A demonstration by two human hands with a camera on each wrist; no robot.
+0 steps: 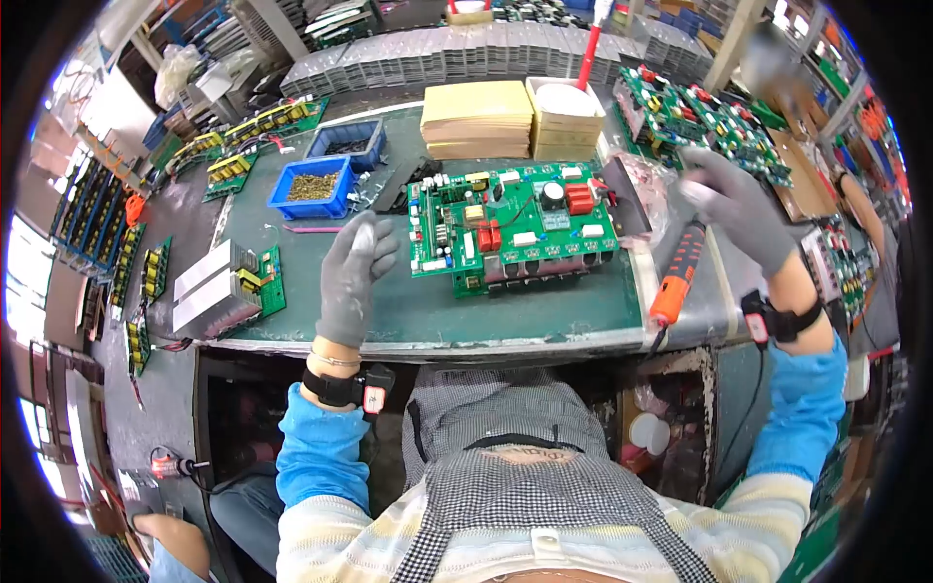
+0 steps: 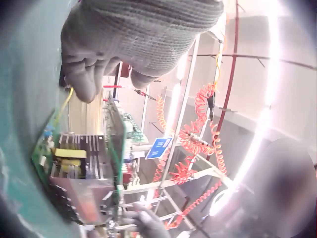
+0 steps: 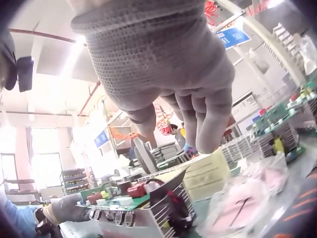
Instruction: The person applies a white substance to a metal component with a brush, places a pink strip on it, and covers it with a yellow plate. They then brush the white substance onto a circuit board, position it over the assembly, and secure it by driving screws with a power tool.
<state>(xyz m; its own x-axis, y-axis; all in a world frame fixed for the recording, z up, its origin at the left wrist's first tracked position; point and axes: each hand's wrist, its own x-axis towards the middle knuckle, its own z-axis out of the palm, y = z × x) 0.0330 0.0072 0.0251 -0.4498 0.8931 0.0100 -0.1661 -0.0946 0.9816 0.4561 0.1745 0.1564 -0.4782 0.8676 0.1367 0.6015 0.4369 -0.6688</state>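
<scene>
A large green circuit board [image 1: 525, 219], with red, white and black parts on top and metal heat sinks beneath, sits on the bench in the head view. Left of it is my grey-gloved left hand [image 1: 355, 277], its fingers loosely bent with nothing visible in them. My right hand [image 1: 729, 199], also gloved, is raised at the board's right, over an orange and black power screwdriver [image 1: 677, 282]. In the right wrist view its fingers [image 3: 208, 124] hang down loosely, thumb apart. The left wrist view shows the left hand [image 2: 133, 39] above another finned board assembly [image 2: 84, 168].
Blue bins of small screws [image 1: 313, 188] and dark parts [image 1: 348, 144] stand behind the left hand. Yellow sheets [image 1: 476, 119] are stacked at the back. Clear plastic bags [image 3: 237, 203] lie right of the board. More boards [image 1: 700, 121] stand at back right; a heat sink assembly [image 1: 219, 287] sits left.
</scene>
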